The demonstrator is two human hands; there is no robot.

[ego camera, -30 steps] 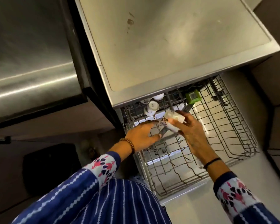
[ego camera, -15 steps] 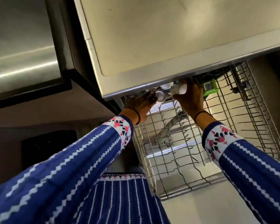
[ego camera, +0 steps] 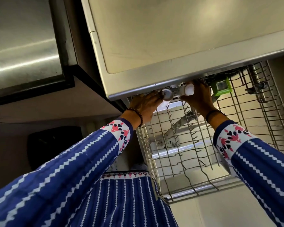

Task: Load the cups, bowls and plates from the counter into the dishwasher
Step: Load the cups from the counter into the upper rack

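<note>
Both hands at the rear of the pulled-out dishwasher rack, each on a small white cup.

The right hand (ego camera: pixel 197 100) is closed around a small white ceramic cup (ego camera: pixel 187 92), held on its side at the back of the grey wire dishwasher rack (ego camera: pixel 179 161), just under the front edge of the beige countertop (ego camera: pixel 170 38). The left hand (ego camera: pixel 145 106) rests its fingers against a second small white cup (ego camera: pixel 166 96), base up, just beside the first; whether it grips that cup cannot be told. A green plastic clip (ego camera: pixel 221 87) sits on the rack just right of the right hand. Both arms wear blue sleeves with white zigzag stripes (ego camera: pixel 64 169). The front part of the rack holds no dishes.
</note>
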